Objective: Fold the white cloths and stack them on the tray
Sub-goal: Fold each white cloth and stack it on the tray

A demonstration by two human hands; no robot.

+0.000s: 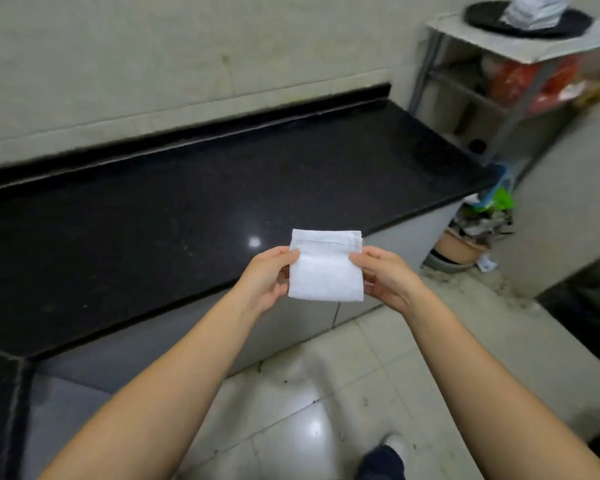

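folded cloth (326,271) pinched at its side edges by my left hand (265,277) and right hand (387,277), tray (527,20) far up-right, right hand nearer

A person holds a folded white cloth (325,268) in the air between both hands, above the front edge of a black polished surface (174,216). The left hand (265,280) pinches the cloth's left side, thumb on top; the right hand (383,275) pinches its right side likewise. Well apart, at upper right, a dark round tray (492,20) sits on a small shelf unit (520,46), with a blurred white heap (534,8) on it. Pale floor tiles (326,393) lie below, and a white-toed shoe (394,445).
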